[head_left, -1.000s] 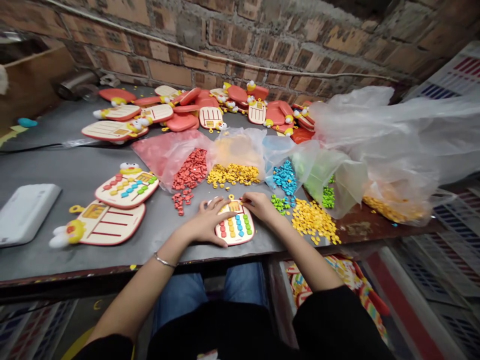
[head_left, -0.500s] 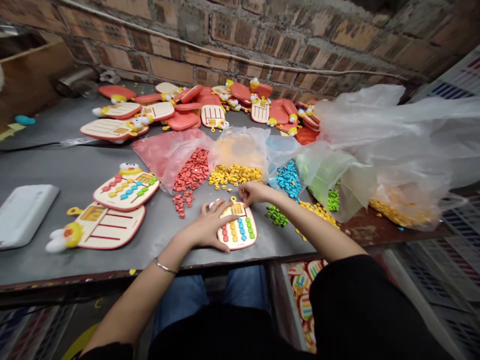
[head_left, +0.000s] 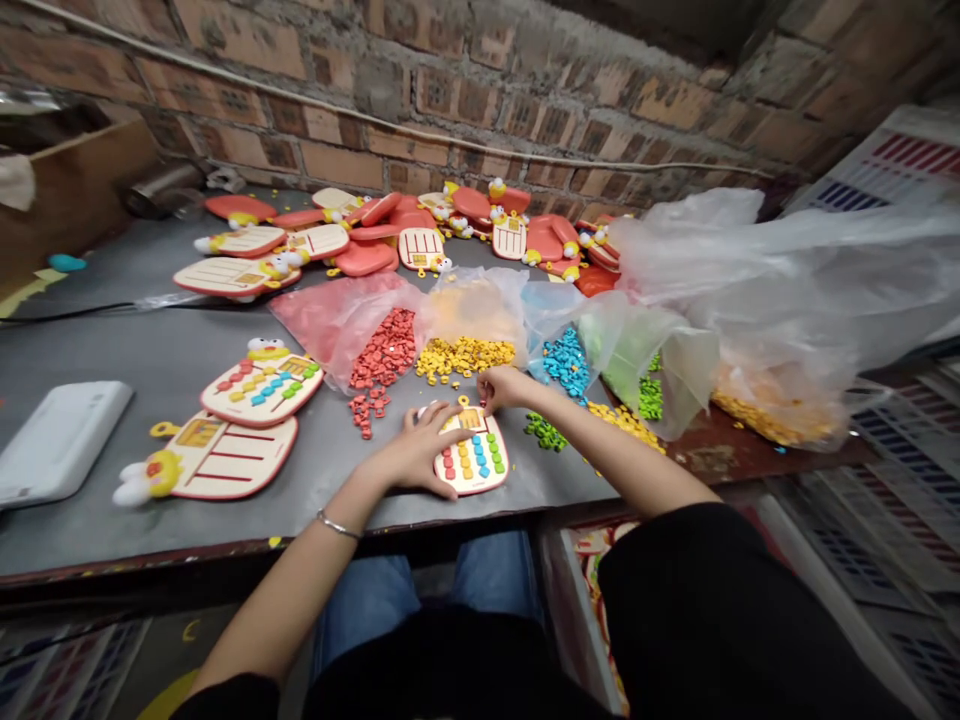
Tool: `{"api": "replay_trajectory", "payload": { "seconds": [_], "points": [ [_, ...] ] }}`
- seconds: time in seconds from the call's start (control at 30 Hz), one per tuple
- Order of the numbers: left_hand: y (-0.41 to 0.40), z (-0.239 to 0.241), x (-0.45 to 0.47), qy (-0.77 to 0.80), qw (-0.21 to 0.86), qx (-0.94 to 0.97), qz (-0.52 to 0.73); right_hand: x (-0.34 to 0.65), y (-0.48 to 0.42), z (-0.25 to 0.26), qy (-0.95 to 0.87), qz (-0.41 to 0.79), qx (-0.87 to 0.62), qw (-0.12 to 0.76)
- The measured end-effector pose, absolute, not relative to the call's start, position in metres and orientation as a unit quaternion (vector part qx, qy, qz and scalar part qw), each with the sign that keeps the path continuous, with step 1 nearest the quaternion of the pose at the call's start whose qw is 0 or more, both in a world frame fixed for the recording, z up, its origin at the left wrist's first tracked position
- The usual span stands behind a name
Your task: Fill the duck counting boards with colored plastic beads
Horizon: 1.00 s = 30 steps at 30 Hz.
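Left hand on toy; right hand pinching, maybe

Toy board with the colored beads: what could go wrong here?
The toy board sits close to the edge of the table; if the left hand pressing it slips, it might slide off. The right hand is at the yellow beads with its arm beside loose green beads, so it could sweep some to the floor or mix the colours.

Hands on abacus toy
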<state>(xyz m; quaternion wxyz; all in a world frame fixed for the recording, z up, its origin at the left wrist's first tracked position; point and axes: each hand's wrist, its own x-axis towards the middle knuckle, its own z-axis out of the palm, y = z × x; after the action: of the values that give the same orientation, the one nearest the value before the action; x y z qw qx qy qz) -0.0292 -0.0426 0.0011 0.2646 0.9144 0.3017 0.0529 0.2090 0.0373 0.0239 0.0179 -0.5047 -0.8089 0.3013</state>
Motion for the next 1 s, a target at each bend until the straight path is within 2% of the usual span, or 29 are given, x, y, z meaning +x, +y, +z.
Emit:
{"api": "replay_trajectory", "payload": {
  "seconds": [0.17, 0.27, 0.53, 0.7, 0.9, 0.93, 1.0],
  "points": [
    [-0.04, -0.001, -0.034, 0.3, 0.247, 0.917, 0.095, 0.218, -0.011, -0.002, -0.658, 0.35, -0.615, 0.257],
    [-0.04, 0.0, -0.035, 0.286, 0.231, 0.922, 0.121, 0.215, -0.029, -0.016, -0.583, 0.389, -0.629, 0.338],
    [-0.038, 0.002, -0.037, 0.279, 0.134, 0.935, 0.174, 0.206, -0.042, 0.001, -0.602, 0.425, -0.548, 0.396],
    [-0.041, -0.004, -0.035, 0.273, 0.12, 0.932, 0.208, 0.21, -0.069, 0.01, -0.585, 0.352, -0.565, 0.464],
    [-0.042, -0.002, -0.034, 0.293, 0.114, 0.912, 0.264, 0.242, -0.181, -0.009, -0.43, 0.249, -0.635, 0.591],
    [-0.042, -0.001, -0.034, 0.292, 0.111, 0.911, 0.268, 0.253, -0.208, -0.021, -0.387, 0.228, -0.665, 0.597],
    [-0.041, 0.002, -0.034, 0.291, 0.102, 0.913, 0.267, 0.28, -0.264, -0.052, -0.336, 0.219, -0.731, 0.551]
  ]
}}
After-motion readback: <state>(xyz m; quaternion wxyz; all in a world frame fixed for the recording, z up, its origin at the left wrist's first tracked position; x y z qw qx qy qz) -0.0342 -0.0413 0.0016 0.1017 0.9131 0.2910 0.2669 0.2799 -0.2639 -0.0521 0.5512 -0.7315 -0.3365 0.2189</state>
